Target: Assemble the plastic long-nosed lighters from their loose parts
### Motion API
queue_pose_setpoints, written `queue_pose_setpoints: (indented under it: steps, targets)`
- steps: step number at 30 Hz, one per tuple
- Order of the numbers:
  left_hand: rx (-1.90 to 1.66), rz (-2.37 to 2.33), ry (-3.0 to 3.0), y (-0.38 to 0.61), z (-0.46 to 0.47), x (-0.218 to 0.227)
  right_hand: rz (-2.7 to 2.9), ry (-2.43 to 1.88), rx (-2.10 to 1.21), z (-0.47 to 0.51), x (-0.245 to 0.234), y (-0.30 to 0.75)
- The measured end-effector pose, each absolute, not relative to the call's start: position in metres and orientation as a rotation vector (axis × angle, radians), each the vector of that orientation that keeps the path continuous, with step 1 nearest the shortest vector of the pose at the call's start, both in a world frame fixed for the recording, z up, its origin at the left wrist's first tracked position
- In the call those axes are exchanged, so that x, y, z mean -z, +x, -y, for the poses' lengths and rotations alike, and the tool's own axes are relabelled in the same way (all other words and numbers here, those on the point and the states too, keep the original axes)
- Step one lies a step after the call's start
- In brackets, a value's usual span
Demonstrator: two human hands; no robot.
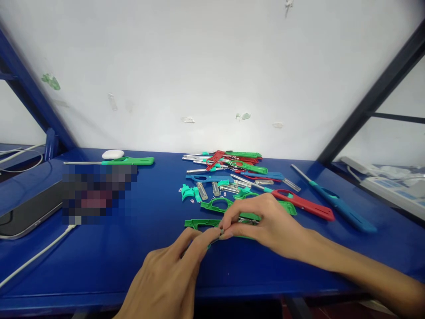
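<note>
My left hand (172, 270) and my right hand (265, 228) meet at the fingertips over the front of the blue table. Both are closed in a pinch around a small part (217, 239); only a teal edge and a greyish bit show, so I cannot make out its kind. Just behind the fingers lies a green lighter handle half (199, 222), partly covered by my right hand. Another green handle shell (217, 204) sits behind it. Beyond are clear fuel tanks (202, 190) and teal triggers (187, 192). A red long-necked lighter (303, 204) lies beside my right hand.
At the back is a pile of red and green lighter parts (245, 166). A blue lighter (338, 204) lies right, a green lighter (136, 161) left, near a white case (113, 154). A phone (29, 210) and white cable (40, 254) occupy the left; a power strip (392, 190) is far right.
</note>
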State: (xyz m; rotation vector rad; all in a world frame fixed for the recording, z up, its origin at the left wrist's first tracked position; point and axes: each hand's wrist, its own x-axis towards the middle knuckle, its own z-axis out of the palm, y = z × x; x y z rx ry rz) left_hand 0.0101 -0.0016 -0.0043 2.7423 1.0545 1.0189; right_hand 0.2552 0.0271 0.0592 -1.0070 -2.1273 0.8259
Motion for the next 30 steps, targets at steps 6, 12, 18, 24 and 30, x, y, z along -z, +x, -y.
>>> queue_pose_setpoints:
  steps: [6, 12, 18, 24, 30]
  targets:
    - [-1.084, -1.094, 2.66, 0.0114, 0.003, 0.0027, 2.069, -0.997, -0.918, -0.0242, -0.0583, 0.2548]
    - [-1.079, -1.167, 2.664, 0.0131, 0.004, 0.004, 2.255, -0.839, -0.642, -0.0248, -0.0576, 0.255]
    - [-1.229, -0.972, 2.745, 0.0132, -0.0016, 0.0065, 2.326, -0.736, -0.513, -0.0237, -0.0597, 0.2563]
    - [-1.264, -1.032, 2.82, 0.0123, -0.0027, 0.0065, 2.377, -0.633, -0.329, -0.0235, -0.0564, 0.2603]
    - [-1.333, -1.058, 2.845, 0.0136, -0.0047, 0.0051, 2.392, -0.507, -0.18, -0.0238, -0.0515, 0.264]
